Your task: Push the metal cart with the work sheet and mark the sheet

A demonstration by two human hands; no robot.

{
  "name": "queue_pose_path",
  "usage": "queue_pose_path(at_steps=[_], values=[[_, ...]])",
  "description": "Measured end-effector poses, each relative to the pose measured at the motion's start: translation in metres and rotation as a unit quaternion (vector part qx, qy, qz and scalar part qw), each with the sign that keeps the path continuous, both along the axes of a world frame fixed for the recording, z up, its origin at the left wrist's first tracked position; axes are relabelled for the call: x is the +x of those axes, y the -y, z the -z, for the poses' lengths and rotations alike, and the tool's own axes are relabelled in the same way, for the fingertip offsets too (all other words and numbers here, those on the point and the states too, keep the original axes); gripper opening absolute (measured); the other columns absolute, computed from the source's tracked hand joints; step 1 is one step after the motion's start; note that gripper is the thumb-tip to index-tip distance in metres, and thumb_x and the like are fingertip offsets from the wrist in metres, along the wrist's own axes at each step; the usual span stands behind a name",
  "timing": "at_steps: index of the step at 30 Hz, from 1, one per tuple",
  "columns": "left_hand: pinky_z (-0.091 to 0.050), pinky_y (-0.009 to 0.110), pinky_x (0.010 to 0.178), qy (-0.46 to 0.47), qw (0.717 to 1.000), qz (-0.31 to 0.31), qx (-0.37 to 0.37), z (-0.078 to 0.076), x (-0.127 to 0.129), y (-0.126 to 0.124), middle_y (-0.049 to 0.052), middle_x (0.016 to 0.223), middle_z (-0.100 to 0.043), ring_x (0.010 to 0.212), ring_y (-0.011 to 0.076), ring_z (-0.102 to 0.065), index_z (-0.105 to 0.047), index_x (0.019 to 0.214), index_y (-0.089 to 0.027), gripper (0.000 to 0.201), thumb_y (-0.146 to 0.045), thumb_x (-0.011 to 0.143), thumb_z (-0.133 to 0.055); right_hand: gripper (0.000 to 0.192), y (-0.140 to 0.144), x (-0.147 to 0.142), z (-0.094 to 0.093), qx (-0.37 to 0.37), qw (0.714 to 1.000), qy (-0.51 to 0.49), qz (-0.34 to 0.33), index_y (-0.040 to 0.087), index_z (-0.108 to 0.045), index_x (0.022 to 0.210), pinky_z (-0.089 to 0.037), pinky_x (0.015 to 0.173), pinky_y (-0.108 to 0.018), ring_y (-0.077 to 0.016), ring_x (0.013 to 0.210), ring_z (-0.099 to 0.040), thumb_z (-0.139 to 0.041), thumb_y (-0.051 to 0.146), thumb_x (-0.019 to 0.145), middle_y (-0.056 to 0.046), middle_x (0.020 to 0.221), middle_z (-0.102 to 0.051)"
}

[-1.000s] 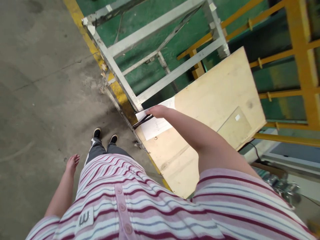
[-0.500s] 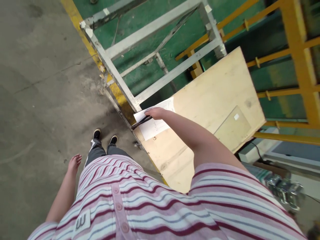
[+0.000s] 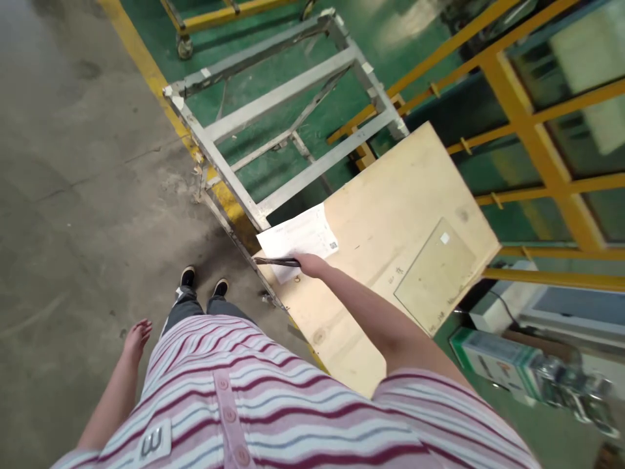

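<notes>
My right hand (image 3: 311, 265) is closed around one end of a slim dark tool (image 3: 277, 262), its far end pointing left; its exact kind is not clear. Below the tool lie white printed paper sheets (image 3: 300, 233) at the near-left corner of a plywood board (image 3: 381, 202). The hand is just beside the lower edge of the paper. At my left side my left hand (image 3: 138, 337) hangs over the concrete floor, fingers apart and loosely bent, holding nothing.
A grey metal frame (image 3: 283, 98) adjoins the board's far-left side. On the board's right lies a clear plate (image 3: 434, 273) with a white sticker. Yellow railings (image 3: 547, 150) stand beyond. A green-white box (image 3: 498, 361) and a wheeled yellow cart (image 3: 219, 16) are further off.
My right hand has drawn back from the sheets toward me with the dark tool, uncovering more of the print. My left hand still hangs at my side. The view has shifted.
</notes>
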State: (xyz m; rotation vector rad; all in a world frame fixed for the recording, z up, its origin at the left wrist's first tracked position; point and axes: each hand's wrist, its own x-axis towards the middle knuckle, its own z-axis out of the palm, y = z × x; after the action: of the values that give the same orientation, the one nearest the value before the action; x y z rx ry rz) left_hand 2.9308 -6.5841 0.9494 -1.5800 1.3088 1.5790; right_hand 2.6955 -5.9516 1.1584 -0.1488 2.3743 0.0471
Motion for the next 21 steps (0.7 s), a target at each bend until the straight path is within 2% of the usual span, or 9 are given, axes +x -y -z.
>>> queue_pose_path(at_steps=[2, 5, 7, 9, 11, 13, 16, 18, 21], values=[[-0.044, 0.019, 0.07, 0.011, 1.0, 0.014, -0.002, -0.003, -0.001, 0.001, 0.005, 0.124, -0.065, 0.085, 0.0068, -0.063, -0.061, 0.11, -0.02, 0.031, -0.01, 0.082, -0.052, 0.032, -0.016, 0.032, 0.001, 0.006, 0.999, 0.002, 0.034, 0.015, -0.065, 0.115, -0.042, 0.079, -0.031, -0.0229, 0.093, -0.061, -0.046, 0.019, 0.09, -0.014, 0.109, -0.068], [-0.044, 0.02, 0.068, 0.025, 0.999, 0.037, -0.014, -0.008, -0.013, -0.002, 0.006, 0.123, -0.066, 0.083, 0.0078, -0.062, -0.062, 0.11, -0.018, 0.03, -0.012, 0.081, -0.054, 0.028, -0.032, 0.082, 0.002, -0.037, 0.987, 0.006, 0.157, 0.015, -0.063, 0.109, -0.043, 0.073, -0.032, -0.0233, 0.087, -0.062, -0.045, 0.03, 0.093, -0.012, 0.098, -0.069], [-0.043, 0.02, 0.067, 0.019, 0.998, 0.054, -0.02, -0.01, -0.03, -0.008, 0.007, 0.122, -0.066, 0.083, 0.0079, -0.062, -0.061, 0.11, -0.017, 0.031, -0.014, 0.081, -0.054, 0.031, -0.028, 0.116, 0.0, -0.118, 0.961, 0.012, 0.25, 0.015, -0.061, 0.109, -0.045, 0.072, -0.031, -0.0202, 0.08, -0.062, -0.048, 0.038, 0.093, -0.009, 0.089, -0.068], [-0.042, 0.019, 0.067, -0.004, 0.997, 0.075, -0.015, -0.013, -0.054, -0.018, 0.008, 0.12, -0.066, 0.083, 0.0081, -0.062, -0.062, 0.111, -0.017, 0.031, -0.016, 0.08, -0.054, 0.041, -0.009, 0.143, -0.005, -0.18, 0.938, -0.008, 0.297, 0.014, -0.059, 0.105, -0.046, 0.073, -0.031, -0.0191, 0.079, -0.063, -0.049, 0.051, 0.092, -0.008, 0.088, -0.067], [-0.042, 0.019, 0.067, -0.036, 0.994, 0.1, -0.007, -0.016, -0.08, -0.031, 0.007, 0.118, -0.067, 0.084, 0.0085, -0.062, -0.063, 0.111, -0.017, 0.033, -0.019, 0.078, -0.057, 0.051, 0.021, 0.157, -0.011, -0.18, 0.939, -0.051, 0.288, 0.015, -0.057, 0.102, -0.046, 0.075, -0.031, -0.0207, 0.084, -0.064, -0.046, 0.064, 0.091, -0.008, 0.092, -0.067], [-0.042, 0.019, 0.068, -0.071, 0.99, 0.123, -0.002, -0.021, -0.106, -0.046, 0.007, 0.117, -0.068, 0.084, 0.0087, -0.062, -0.063, 0.113, -0.018, 0.037, -0.022, 0.076, -0.059, 0.058, 0.055, 0.157, -0.016, -0.117, 0.955, -0.085, 0.257, 0.016, -0.055, 0.104, -0.045, 0.074, -0.033, -0.0242, 0.088, -0.064, -0.043, 0.071, 0.09, -0.009, 0.094, -0.067], [-0.042, 0.019, 0.069, -0.112, 0.982, 0.152, 0.006, -0.03, -0.135, -0.067, 0.009, 0.118, -0.067, 0.084, 0.0092, -0.063, -0.063, 0.115, -0.017, 0.041, -0.024, 0.075, -0.06, 0.071, 0.095, 0.141, -0.018, -0.013, 0.971, -0.103, 0.214, 0.017, -0.052, 0.112, -0.046, 0.071, -0.036, -0.0303, 0.093, -0.066, -0.039, 0.081, 0.085, -0.011, 0.102, -0.067], [-0.042, 0.019, 0.069, -0.128, 0.977, 0.169, 0.01, -0.036, -0.143, -0.074, 0.01, 0.119, -0.067, 0.085, 0.01, -0.063, -0.063, 0.115, -0.016, 0.04, -0.025, 0.076, -0.059, 0.076, 0.107, 0.128, -0.016, 0.022, 0.975, -0.116, 0.187, 0.016, -0.05, 0.113, -0.047, 0.071, -0.037, -0.032, 0.093, -0.066, -0.035, 0.084, 0.084, -0.013, 0.105, -0.066], [-0.042, 0.02, 0.07, -0.129, 0.974, 0.186, 0.006, -0.04, -0.139, -0.071, 0.01, 0.12, -0.067, 0.086, 0.0107, -0.063, -0.064, 0.113, -0.017, 0.035, -0.024, 0.079, -0.058, 0.074, 0.105, 0.118, -0.01, 0.049, 0.973, -0.148, 0.169, 0.015, -0.049, 0.113, -0.048, 0.069, -0.037, -0.0311, 0.092, -0.066, -0.027, 0.082, 0.088, -0.013, 0.104, -0.064]])
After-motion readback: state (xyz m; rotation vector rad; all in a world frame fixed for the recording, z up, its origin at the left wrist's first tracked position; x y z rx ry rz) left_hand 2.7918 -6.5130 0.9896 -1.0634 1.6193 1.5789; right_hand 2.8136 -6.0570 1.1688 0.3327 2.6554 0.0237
